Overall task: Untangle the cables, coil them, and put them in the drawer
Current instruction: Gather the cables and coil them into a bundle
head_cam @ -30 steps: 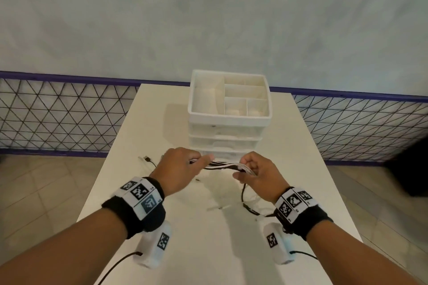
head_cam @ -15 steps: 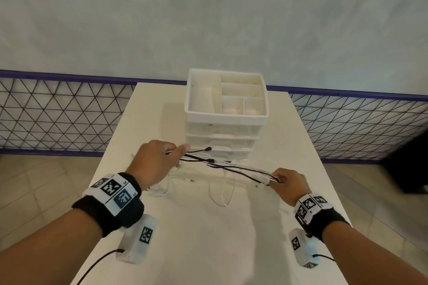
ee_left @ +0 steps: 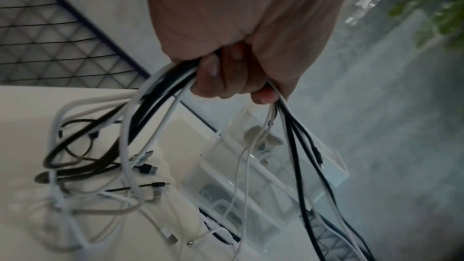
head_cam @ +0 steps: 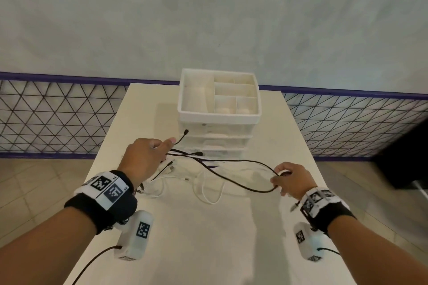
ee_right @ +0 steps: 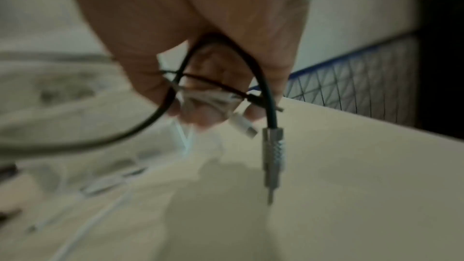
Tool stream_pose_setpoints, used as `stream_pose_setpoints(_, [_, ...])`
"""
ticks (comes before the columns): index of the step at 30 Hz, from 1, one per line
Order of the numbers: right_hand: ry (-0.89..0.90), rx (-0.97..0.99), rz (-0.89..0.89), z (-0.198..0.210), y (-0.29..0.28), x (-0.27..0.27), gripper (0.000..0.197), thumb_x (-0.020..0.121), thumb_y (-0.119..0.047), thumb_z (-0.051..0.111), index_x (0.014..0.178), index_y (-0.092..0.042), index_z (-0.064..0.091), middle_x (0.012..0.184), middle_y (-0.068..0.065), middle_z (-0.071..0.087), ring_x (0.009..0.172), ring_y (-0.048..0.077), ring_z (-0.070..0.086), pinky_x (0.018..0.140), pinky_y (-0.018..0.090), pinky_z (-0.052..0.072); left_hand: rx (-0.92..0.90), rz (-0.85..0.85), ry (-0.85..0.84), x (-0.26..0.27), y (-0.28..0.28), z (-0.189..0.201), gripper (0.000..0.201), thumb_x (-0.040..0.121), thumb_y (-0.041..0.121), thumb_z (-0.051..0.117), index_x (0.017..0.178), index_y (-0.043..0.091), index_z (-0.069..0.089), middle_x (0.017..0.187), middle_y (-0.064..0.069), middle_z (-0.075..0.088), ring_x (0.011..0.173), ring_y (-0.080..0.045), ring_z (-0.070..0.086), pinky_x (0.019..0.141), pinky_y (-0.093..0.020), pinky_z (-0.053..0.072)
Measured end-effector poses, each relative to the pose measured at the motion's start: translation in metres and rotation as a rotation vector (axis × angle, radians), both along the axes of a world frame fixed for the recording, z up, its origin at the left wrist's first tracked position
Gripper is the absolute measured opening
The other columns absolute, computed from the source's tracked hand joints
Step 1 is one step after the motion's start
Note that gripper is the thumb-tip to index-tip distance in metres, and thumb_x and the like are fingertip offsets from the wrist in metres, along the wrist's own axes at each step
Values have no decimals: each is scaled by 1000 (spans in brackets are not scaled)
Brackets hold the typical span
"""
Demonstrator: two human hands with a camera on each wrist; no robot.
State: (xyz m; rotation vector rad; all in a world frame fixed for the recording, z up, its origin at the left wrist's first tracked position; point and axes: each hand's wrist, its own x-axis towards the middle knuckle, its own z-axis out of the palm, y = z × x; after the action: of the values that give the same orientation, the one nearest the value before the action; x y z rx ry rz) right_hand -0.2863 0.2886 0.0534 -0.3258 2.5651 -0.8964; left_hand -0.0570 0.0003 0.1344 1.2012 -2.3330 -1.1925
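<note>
My left hand [head_cam: 148,155] grips a bunch of black and white cables [ee_left: 160,86] above the table, just left of the drawer unit. Black cables [head_cam: 234,177] run from it in a sagging loop across to my right hand [head_cam: 290,179], which holds them out near the table's right edge. In the right wrist view, the right hand [ee_right: 208,94] curls round a black cable [ee_right: 261,78] ending in a metal jack plug [ee_right: 273,152] that hangs down, plus a white plug [ee_right: 244,126]. White cables [head_cam: 203,183] lie loose on the table between my hands.
A white drawer unit [head_cam: 218,118] with a divided open tray on top stands at the middle back of the cream table [head_cam: 208,238]; its clear drawers are closed. A wire fence [head_cam: 51,118] runs behind, and a dark object [head_cam: 407,157] sits off the table's right side.
My hands have drawn apart, left to the left and right to the right and nearer. The black cables now hang in a longer loop between them, and white cables have dropped onto the table.
</note>
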Motion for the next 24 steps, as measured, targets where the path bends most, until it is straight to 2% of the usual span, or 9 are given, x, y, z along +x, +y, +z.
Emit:
stream_pose_setpoints(2, [201, 167, -50, -9, 2, 2, 19, 77, -22, 74, 92, -23, 63, 95, -1, 64, 86, 24, 63, 76, 31, 50, -4, -13, -3, -1, 1, 1, 58, 92, 54, 55, 56, 9, 54, 34, 8, 36, 43, -17, 35, 50, -29, 28])
stream_pose_setpoints(4, [297, 178, -84, -13, 6, 4, 23, 79, -19, 73, 96, -26, 59, 104, -1, 52, 90, 24, 58, 82, 37, 51, 38, 2, 10, 0, -3, 2, 57, 91, 56, 55, 56, 11, 53, 30, 9, 34, 43, -17, 33, 50, -29, 28])
stream_pose_setpoints(10, [63, -220, -214, 4, 21, -16, 17, 90, -9, 58, 81, -23, 65, 79, 8, 76, 71, 28, 71, 73, 43, 58, 101, 36, 19, 12, -18, 3, 57, 89, 59, 57, 55, 13, 53, 52, -3, 35, 46, -18, 29, 52, -28, 28])
stream_pose_setpoints(12, [62, -194, -98, 7, 12, -13, 18, 88, -10, 63, 78, -25, 66, 85, 9, 76, 66, 27, 71, 69, 38, 56, 110, 7, 26, 11, -14, 3, 58, 89, 58, 58, 54, 12, 52, 54, -3, 35, 47, -18, 29, 53, -29, 29])
stream_pose_setpoints(15, [127, -53, 123, 4, -16, 4, 21, 81, -14, 72, 91, -32, 67, 95, 0, 73, 79, 25, 70, 80, 32, 55, 124, -23, 59, 5, -7, 9, 57, 90, 55, 58, 55, 11, 53, 46, 3, 33, 42, -14, 29, 53, -29, 30])
stream_pose_setpoints(18, [237, -49, 227, 17, -50, 32, 59, 76, -14, 73, 130, -30, 55, 131, 6, 54, 84, 18, 61, 82, 26, 49, 158, -78, 92, 0, -2, 17, 56, 90, 56, 57, 57, 10, 54, 42, 6, 28, 36, -10, 25, 51, -28, 27])
stream_pose_setpoints(21, [149, -288, 518, 50, -91, 75, 101, 71, -28, 84, 150, -42, 23, 151, -4, 30, 88, 13, 54, 82, 26, 53, 186, -189, 99, -2, 7, 26, 56, 90, 57, 57, 58, 11, 56, 46, 3, 27, 39, -12, 23, 51, -28, 26])
stream_pose_setpoints(23, [62, -373, 616, 62, -118, 98, 108, 65, -47, 86, 149, -50, 19, 146, -10, 43, 90, 8, 53, 90, 30, 52, 198, -279, 97, -4, 15, 31, 56, 89, 59, 57, 57, 13, 56, 50, -1, 26, 42, -14, 23, 48, -27, 26])
stream_pose_setpoints(24, [33, -413, 599, 60, -128, 103, 94, 65, -50, 84, 144, -48, 32, 134, -10, 56, 89, 8, 57, 91, 30, 52, 203, -315, 108, -3, 18, 33, 55, 88, 59, 58, 55, 15, 57, 51, -3, 26, 44, -16, 22, 46, -26, 24])
